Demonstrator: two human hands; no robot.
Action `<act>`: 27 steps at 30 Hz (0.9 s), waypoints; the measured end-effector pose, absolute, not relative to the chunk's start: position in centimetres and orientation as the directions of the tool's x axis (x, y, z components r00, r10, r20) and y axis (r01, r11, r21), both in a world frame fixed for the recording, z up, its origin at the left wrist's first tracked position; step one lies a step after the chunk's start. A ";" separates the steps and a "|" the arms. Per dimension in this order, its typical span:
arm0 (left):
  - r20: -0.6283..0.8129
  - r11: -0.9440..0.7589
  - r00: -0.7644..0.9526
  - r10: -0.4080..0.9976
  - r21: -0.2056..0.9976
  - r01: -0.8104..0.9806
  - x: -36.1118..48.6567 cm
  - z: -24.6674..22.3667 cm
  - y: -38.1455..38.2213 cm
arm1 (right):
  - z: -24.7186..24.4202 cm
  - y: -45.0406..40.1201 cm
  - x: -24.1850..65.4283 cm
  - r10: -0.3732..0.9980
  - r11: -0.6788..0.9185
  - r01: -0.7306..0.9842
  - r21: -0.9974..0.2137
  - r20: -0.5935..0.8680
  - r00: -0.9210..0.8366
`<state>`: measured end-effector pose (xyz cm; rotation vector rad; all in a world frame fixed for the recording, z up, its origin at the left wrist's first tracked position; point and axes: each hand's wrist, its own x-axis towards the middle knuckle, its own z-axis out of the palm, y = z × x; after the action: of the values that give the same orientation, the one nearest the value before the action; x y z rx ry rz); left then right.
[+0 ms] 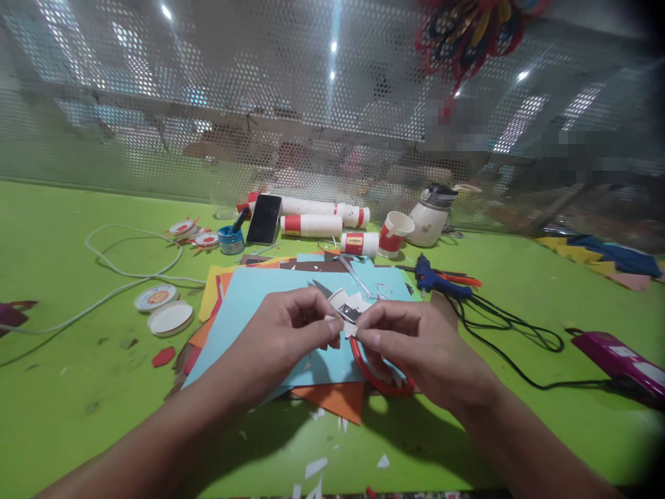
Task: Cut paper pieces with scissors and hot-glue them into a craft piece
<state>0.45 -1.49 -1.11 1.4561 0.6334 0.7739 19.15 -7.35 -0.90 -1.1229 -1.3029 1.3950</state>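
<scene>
My left hand [296, 326] is closed, thumb and forefinger pinching the left side of a small white paper piece [350, 330]. On the other side, my right hand [410, 339] pinches the same piece with its fingertips. The fingers partly cover the paper, so its full shape is hidden. Just under the hands lie red-handled scissors [370, 374], their blades pointing away to the left and partly covered. They rest on a light blue sheet [249, 298] atop a stack of coloured paper. More white scraps [358, 301] show around the scissors' pivot.
Behind the paper stand a phone [264, 220], a blue jar [231, 240], stacked paper cups [312, 226], a single cup [395, 233] and a kettle [431, 215]. A blue glue gun [433, 279] with a black cord lies right. White discs [170, 318] and a cable [111, 291] lie left.
</scene>
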 end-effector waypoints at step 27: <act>0.101 -0.060 0.601 0.793 0.994 -0.087 0.5 -1.0 -1.7 | -0.8 -7.2 19.1 0.986 -0.044 -0.043 -0.998 -0.036 -0.161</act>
<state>0.53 -1.65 -1.04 1.4632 0.6338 0.8037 19.05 -7.22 -0.81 -1.1233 -1.2720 1.3793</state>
